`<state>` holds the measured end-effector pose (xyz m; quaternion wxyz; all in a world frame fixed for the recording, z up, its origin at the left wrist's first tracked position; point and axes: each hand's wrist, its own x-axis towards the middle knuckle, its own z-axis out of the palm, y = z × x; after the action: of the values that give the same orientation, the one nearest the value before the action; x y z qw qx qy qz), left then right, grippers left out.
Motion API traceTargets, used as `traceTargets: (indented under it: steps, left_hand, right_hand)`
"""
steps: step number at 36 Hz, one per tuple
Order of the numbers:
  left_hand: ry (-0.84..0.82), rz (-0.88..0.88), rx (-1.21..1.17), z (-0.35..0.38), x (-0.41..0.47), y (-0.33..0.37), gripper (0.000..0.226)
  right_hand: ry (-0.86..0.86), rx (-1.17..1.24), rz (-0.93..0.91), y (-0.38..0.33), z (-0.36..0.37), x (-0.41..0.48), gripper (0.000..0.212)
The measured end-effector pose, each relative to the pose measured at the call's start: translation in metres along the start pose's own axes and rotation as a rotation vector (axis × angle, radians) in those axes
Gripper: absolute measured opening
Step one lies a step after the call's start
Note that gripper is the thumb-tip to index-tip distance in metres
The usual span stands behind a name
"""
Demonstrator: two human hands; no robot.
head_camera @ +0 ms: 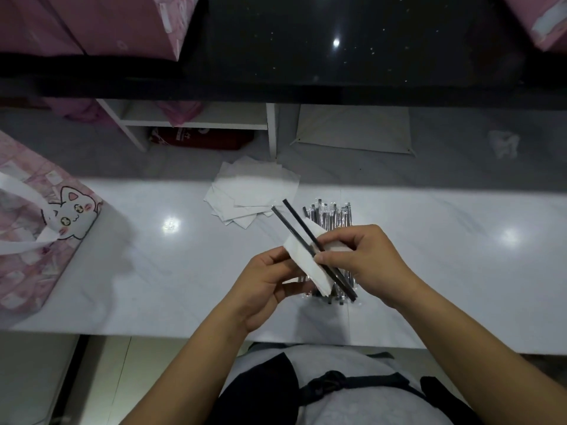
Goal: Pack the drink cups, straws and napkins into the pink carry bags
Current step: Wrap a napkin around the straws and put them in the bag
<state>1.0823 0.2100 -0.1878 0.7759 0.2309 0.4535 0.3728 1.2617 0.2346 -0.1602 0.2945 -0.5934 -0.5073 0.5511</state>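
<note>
Holding two thin black straws [300,222] across a folded white paper napkin [306,265], above the glossy white desk [184,271].
Pinches both with right hand [368,262], thumb clamped on top; grips the napkin's edge with curled left hand [264,280], forearms converging; pink cat-print carry bag [46,234] at desk's left.

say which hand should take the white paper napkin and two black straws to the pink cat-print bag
Left, probably: the left hand grips the white paper napkin and is nearer the pink cat-print bag. The right hand pinches the black straws.
</note>
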Motion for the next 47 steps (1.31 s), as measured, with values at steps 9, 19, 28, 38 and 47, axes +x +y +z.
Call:
traceTargets:
  steps: [9,19,28,38,47]
  left_hand:
    - [0.044,0.012,0.032,0.014,0.003,-0.007,0.031]
    - [0.102,-0.002,0.136,0.03,0.005,-0.016,0.024]
    - [0.36,0.083,0.21,0.04,-0.001,-0.008,0.009]
    - [0.621,0.218,0.243,0.049,-0.03,-0.012,0.026]
    - [0.623,0.298,0.285,0.004,-0.097,-0.016,0.031]
  right_hand:
    - [-0.031,-0.014,-0.019,0.009,-0.008,-0.007,0.077]
    - [-0.127,-0.025,0.041,0.02,-0.023,-0.012,0.062]
    - [-0.258,0.173,0.069,0.018,-0.055,-0.014,0.033]
    - [-0.446,0.07,-0.03,0.003,-0.008,-0.002,0.014]
    - [-0.541,-0.017,-0.094,-0.024,0.03,0.001,0.006]
